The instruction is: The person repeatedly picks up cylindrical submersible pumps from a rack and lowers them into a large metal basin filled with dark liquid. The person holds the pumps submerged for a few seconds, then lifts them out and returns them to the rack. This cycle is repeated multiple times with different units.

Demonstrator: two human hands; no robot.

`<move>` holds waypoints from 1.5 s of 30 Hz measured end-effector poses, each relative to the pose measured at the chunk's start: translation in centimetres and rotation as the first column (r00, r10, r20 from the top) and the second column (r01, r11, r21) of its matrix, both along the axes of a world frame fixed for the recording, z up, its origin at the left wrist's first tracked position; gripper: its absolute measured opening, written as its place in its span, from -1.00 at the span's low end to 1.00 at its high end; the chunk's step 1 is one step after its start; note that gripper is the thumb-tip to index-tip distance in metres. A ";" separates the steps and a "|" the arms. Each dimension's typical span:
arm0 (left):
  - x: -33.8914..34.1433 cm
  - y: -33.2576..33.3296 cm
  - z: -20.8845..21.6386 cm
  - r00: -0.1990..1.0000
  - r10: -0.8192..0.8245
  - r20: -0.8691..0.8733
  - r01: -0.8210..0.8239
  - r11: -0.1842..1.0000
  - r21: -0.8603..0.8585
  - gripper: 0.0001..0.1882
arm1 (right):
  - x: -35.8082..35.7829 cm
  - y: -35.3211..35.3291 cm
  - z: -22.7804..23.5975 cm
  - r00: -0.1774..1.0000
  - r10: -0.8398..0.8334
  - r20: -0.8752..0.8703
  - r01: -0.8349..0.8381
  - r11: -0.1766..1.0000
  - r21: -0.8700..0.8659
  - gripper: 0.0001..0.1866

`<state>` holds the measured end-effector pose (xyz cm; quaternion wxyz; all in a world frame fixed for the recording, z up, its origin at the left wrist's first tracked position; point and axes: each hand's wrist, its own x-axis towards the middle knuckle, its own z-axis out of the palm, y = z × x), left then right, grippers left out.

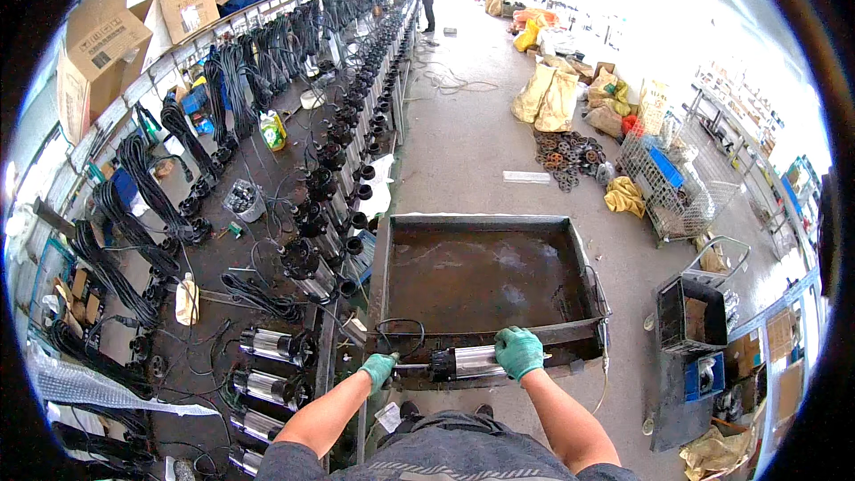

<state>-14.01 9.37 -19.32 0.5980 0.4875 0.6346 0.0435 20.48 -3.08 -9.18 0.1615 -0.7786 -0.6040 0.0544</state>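
A silver, cylindrical submersible pump motor with a black end lies level in front of me, along the near side of a metal tank. My right hand, in a green glove, is closed over its right end. From its black left end a thin shaft reaches to my left hand, also green-gloved. The left fingers are curled closed at the shaft's end, and the palm side is hidden. Just above that hand a black cable loops over the tank's near rim.
Dark liquid covers the tank's bottom. On the left, a long bench holds rows of pump motors and coiled black cables. A black crate on a cart and a wire cage trolley stand right. Far off is another person.
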 end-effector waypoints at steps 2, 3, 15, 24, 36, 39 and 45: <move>-0.5 -0.9 1.4 0.998 -0.054 0.031 0.051 0.994 0.099 -0.50 | -0.1 0.0 0.3 1.000 -0.007 -0.003 0.007 1.000 0.000 -0.85; -1.2 -1.3 0.5 0.989 -0.124 -0.078 0.145 0.899 0.413 -0.51 | -0.2 0.0 0.3 1.000 -0.008 -0.008 0.008 1.000 0.001 -0.85; -1.5 -0.2 1.5 0.967 -0.251 -0.032 0.252 0.941 0.224 -0.47 | -0.1 0.0 0.4 0.999 0.026 -0.022 -0.025 0.998 0.059 -0.86; -4.1 -3.2 -0.5 0.878 -0.467 0.104 0.179 0.523 0.833 -0.60 | 0.2 0.4 -0.9 0.999 0.041 0.013 -0.042 0.995 0.088 -0.88; -2.5 -3.7 3.2 0.780 0.378 0.499 -0.278 0.923 -0.265 -0.80 | -0.2 0.2 0.2 0.999 0.029 -0.021 -0.027 0.995 0.092 -0.87; -4.4 -3.3 1.4 0.738 0.465 0.489 -0.402 0.885 -0.235 -0.86 | -0.3 0.4 0.3 0.999 0.027 -0.023 -0.025 0.996 0.082 -0.87; -8.0 -1.6 1.1 0.786 0.505 0.357 -0.532 0.846 -0.026 -0.83 | 0.0 0.0 0.3 0.999 0.035 -0.011 -0.034 0.996 0.085 -0.89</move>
